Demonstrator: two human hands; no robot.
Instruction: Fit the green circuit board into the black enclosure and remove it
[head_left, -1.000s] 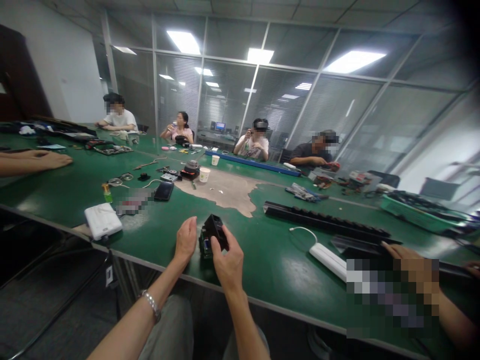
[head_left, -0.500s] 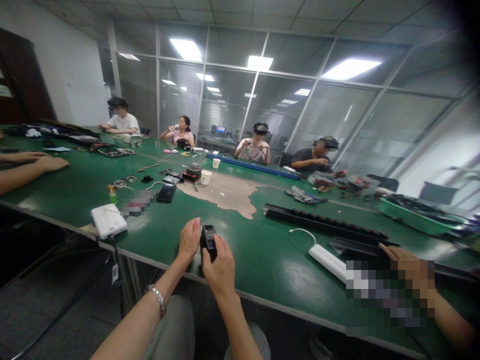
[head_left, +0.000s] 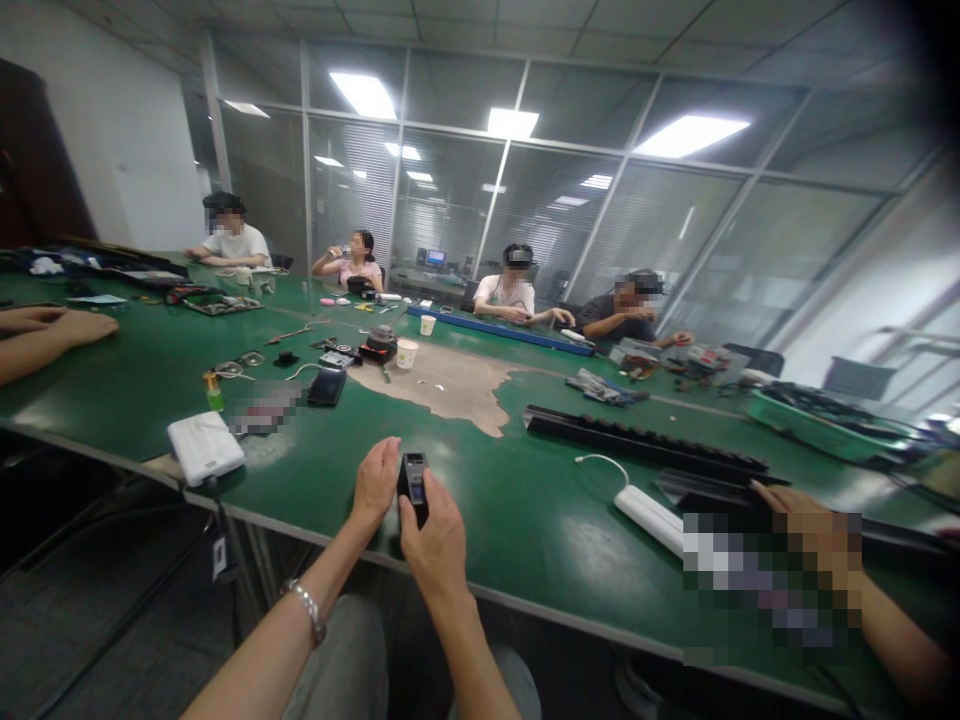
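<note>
A small black box-shaped device [head_left: 413,482] stands near the front edge of the green table [head_left: 525,530], with slots on its top face. My right hand [head_left: 436,520] is wrapped round its right side, thumb on the near side. Just left of the device, my left hand [head_left: 377,480] rests on its edge on the table, fingers extended together and slightly curved, with nothing seen in it. A narrow gap parts it from the device. A silver bracelet watch [head_left: 306,608] is on my left wrist.
A white box [head_left: 206,447] lies left; a black phone [head_left: 327,387] and paper cup [head_left: 406,354] lie ahead. Right are a black rail [head_left: 645,442], a white power strip [head_left: 649,522] and another person's hand [head_left: 814,530]. Another person's hands [head_left: 71,328] rest far left.
The view has shifted slightly. Across the table, the person in white near the middle has lowered their hands to the table. My hands keep nearly the same pose around the device.
</note>
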